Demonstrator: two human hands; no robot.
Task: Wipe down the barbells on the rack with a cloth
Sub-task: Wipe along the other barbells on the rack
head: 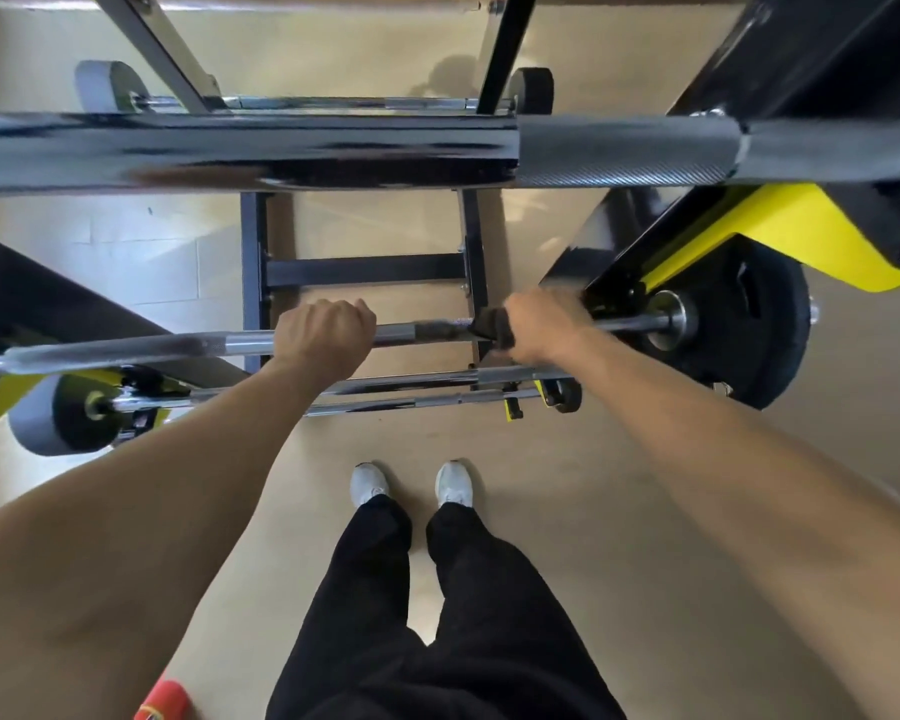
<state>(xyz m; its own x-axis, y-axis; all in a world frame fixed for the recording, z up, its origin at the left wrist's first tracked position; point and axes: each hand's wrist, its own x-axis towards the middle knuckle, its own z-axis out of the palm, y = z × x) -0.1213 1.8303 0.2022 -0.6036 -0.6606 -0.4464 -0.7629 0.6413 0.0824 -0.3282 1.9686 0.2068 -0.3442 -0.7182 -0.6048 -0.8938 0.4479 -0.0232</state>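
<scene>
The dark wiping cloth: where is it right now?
In the head view, the dark cloth is wrapped on the chrome barbell shaft under the right hand, right of centre.

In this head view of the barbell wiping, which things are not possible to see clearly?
- Cloth: mostly hidden under the right hand, which is motion-blurred.
- Barbell: its left end is cut off by the frame edge.
- Left hand: fingers wrap behind the bar, out of sight.
- Red object: cut off by the bottom edge, unidentifiable.
</scene>
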